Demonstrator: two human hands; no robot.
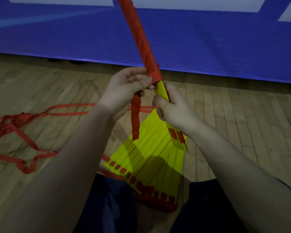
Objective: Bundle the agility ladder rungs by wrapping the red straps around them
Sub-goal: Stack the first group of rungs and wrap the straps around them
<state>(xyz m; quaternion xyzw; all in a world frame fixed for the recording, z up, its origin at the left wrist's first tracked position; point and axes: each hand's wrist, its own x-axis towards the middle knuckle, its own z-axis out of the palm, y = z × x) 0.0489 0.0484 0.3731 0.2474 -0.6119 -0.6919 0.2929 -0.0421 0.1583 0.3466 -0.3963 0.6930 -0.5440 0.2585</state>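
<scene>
One red strap [136,121] hangs from left hand [124,86]; right hand [173,109] grips rungs [162,89].

Nothing readable anywhere, tbh. Only big white shapes [191,3] along the top of the blue banner [208,39], chopped off by the frame edge. Maybe letters, can't tell. Same deal with the yellow rungs [151,148] and red straps [136,121]: no legible print or logo.
</scene>
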